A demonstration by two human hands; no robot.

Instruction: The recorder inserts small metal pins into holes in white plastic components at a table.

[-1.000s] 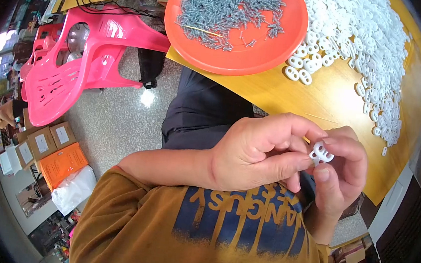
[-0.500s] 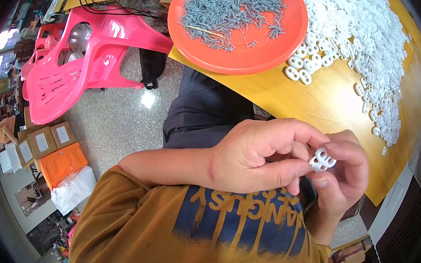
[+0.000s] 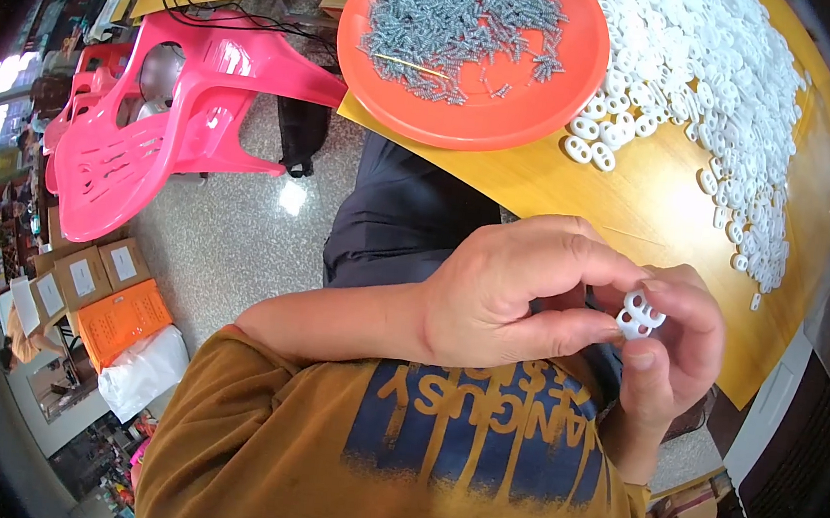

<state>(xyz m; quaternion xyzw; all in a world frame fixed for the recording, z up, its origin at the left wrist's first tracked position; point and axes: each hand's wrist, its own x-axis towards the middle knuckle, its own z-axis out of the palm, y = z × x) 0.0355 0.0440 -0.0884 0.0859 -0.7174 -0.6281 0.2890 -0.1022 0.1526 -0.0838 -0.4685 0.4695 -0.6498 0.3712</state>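
Over my lap, both hands meet at a small white plastic cord lock with several round holes showing. My left hand reaches in from the left, its thumb and forefinger pinching the left side of the piece. My right hand is curled around the other side, with forefinger above and thumb below. Whether a spring sits inside the piece cannot be seen. Small metal springs lie heaped in a red round plate beyond my hands. A large pile of white two-hole plastic pieces spreads to its right.
The yellow wooden table bears the plate and the pile. A thin yellow stick rests among the springs. To the left stands a pink plastic chair; cardboard boxes and a white bag sit below it.
My right thumb has shifted slightly against the cord lock, and the left fingers have closed in a little. The piece stays in almost the same place between both hands.
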